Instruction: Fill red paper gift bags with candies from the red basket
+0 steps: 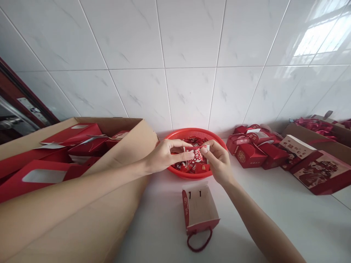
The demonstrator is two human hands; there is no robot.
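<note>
A small red and white wrapped candy (197, 155) is pinched between both hands above a red plastic basket (196, 176). My left hand (168, 156) grips its left end with thumb and fingers. On its right end, my right hand (218, 160) is closed in the same way. Red wrapped candies (201, 168) lie in the basket below, partly hidden by the hands. Nearer to me on the white table stands an open red gift box (201, 208) with a pale inside, two dark slots in its far part and a dark red cord loop at the near side.
At left, a large cardboard box (134, 160) holds red boxes (82, 135). Closed red gift boxes (251, 155) stand at right, beside a larger printed box (320, 171) and another carton (326, 140). A white tiled wall (189, 95) rises behind the table.
</note>
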